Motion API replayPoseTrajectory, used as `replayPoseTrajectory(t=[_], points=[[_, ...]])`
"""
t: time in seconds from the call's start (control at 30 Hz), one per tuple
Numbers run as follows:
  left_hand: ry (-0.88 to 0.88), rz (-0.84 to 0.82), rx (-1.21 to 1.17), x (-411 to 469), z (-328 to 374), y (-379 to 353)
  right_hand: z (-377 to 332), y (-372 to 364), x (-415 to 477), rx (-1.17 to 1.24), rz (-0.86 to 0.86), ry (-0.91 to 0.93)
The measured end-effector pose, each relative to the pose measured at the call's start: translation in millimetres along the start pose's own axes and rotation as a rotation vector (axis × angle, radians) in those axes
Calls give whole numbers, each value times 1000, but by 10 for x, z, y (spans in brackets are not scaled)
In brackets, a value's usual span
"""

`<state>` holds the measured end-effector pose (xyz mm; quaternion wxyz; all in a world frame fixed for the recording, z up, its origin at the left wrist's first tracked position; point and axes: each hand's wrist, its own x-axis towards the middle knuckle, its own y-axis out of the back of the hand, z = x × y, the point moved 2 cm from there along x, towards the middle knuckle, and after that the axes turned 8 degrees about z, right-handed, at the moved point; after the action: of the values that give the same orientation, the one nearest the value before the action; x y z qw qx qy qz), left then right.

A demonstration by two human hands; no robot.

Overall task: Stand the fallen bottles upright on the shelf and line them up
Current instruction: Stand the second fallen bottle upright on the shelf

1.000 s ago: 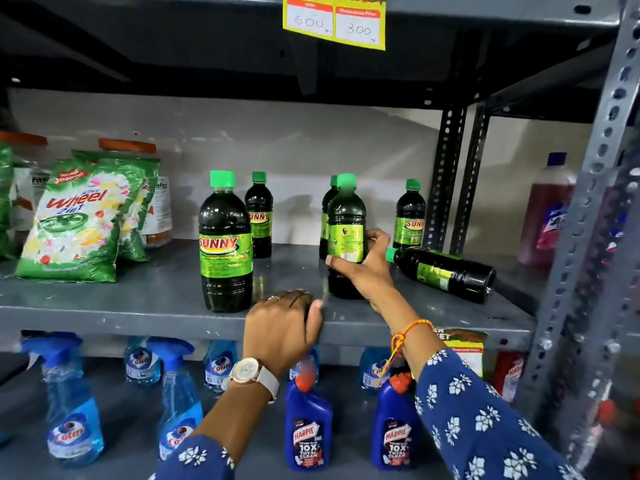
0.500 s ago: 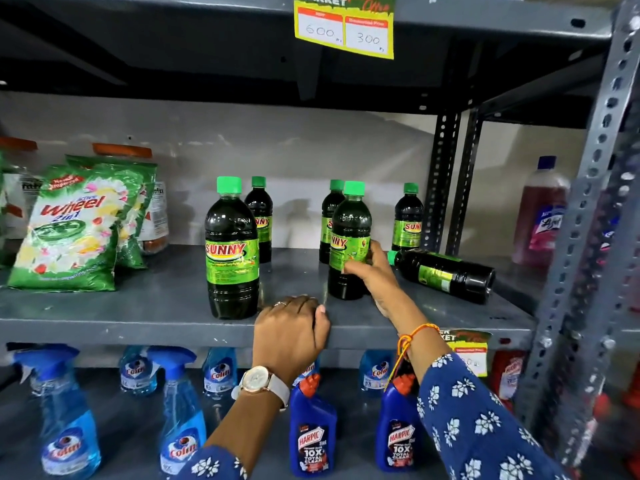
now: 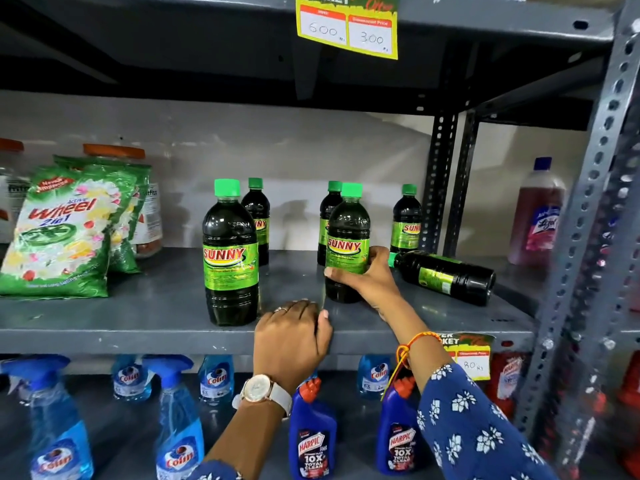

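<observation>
Dark Sunny bottles with green caps stand on the grey shelf (image 3: pixel 145 320). My right hand (image 3: pixel 370 278) grips the lower half of one upright bottle (image 3: pixel 347 233) near the shelf's middle, its label facing me. My left hand (image 3: pixel 291 337) rests curled over the shelf's front edge, holding no bottle. A larger upright bottle (image 3: pixel 230 251) stands just left of that hand. Three more upright bottles (image 3: pixel 258 216) (image 3: pixel 329 209) (image 3: pixel 407 220) stand at the back. One fallen bottle (image 3: pixel 446 277) lies on its side to the right, cap pointing left towards my right hand.
Green Wheel detergent packs (image 3: pixel 65 230) lean at the shelf's left, jars behind them. A pink Lizol bottle (image 3: pixel 538 216) stands beyond the perforated upright (image 3: pixel 443 181). Blue Colin sprays (image 3: pixel 180 427) and Harpic bottles (image 3: pixel 313 434) fill the shelf below. A yellow price tag (image 3: pixel 346 27) hangs above.
My right hand has turned the gripped bottle so that its Sunny label now faces me. The left hand stays on the shelf edge; the view moved slightly closer.
</observation>
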<state>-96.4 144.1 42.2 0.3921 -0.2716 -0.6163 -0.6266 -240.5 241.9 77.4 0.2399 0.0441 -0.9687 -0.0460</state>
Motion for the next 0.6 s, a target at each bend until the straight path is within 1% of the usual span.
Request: replayPoseTrajectory(t=[0.1, 0.17, 0.3, 0.47, 0.6], points=[[2, -25, 2, -2, -3, -5, -7, 15, -7, -16, 19, -13], [0, -40, 8, -2, -3, -8, 5, 18, 18, 16, -21, -45], [4, -45, 12, -3, -2, -7, -16, 0, 0, 14, -72, -23], [7, -48, 5, 0, -9, -14, -41, 17, -37, -112, 0, 6], [5, -44, 4, -5, -4, -2, -98, 45, -117, -167, 9, 41]])
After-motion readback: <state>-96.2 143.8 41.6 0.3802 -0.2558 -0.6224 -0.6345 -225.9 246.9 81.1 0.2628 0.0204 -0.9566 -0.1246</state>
